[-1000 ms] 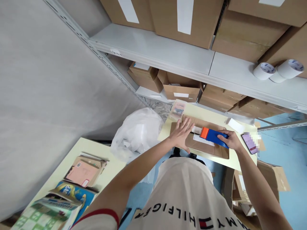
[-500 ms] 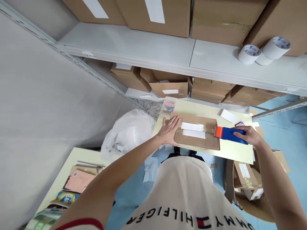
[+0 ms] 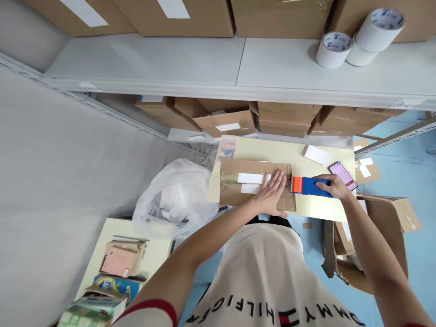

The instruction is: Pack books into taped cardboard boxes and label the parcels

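A flat cardboard box with two white labels lies on the pale yellow table. My left hand rests on its right part, fingers stretched out and palm down, partly over the labels. In my right hand is a blue and orange tape dispenser, gripped at its right end. The dispenser's orange, toothed end touches or nearly touches the box's right edge; I cannot tell which. Beyond my right hand lies a phone with a lit pink screen. A stack of white labels sits near the table's far edge.
Above the table's far side runs a grey shelf with cartons and several tape rolls. A white plastic bag stands left of the table. Lower left, a second table bears parcels. An open carton is at right.
My left hand has moved right, from the box's left end to its right part. The dispenser has shifted slightly left in the picture. More of the phone shows, and the camera view has moved.
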Action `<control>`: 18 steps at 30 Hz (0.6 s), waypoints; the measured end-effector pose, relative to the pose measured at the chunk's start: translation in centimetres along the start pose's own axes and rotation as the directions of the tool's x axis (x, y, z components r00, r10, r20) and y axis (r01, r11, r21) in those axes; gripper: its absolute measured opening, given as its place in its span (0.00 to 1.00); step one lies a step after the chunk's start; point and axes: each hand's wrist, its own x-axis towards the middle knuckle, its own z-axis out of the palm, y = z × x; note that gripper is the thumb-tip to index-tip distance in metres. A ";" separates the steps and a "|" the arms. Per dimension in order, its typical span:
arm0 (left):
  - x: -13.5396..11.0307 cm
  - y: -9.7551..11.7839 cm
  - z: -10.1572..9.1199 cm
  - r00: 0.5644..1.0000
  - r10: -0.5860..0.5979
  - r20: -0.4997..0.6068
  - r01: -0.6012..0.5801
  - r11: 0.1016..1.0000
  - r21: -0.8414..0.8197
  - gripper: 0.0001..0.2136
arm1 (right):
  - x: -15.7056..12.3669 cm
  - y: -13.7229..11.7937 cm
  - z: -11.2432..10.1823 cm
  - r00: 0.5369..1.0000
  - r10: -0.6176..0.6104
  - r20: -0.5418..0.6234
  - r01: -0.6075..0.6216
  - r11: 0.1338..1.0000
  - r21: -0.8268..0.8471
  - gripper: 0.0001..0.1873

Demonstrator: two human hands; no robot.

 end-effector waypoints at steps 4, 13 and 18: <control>2.1 1.3 0.7 0.999 -0.002 -0.044 -0.001 0.998 -0.063 0.70 | 0.4 -0.3 0.7 0.999 -0.001 0.044 -0.002 0.998 0.068 0.30; 1.9 1.3 0.7 0.997 -0.059 0.044 0.061 0.997 -0.043 0.64 | -0.6 2.6 -3.4 0.990 0.065 0.128 -0.076 0.994 0.079 0.33; 1.6 2.3 0.0 1.000 -0.018 0.018 0.017 0.999 0.050 0.50 | -0.8 -0.9 -4.4 0.989 0.107 0.098 -0.055 0.901 -0.430 0.24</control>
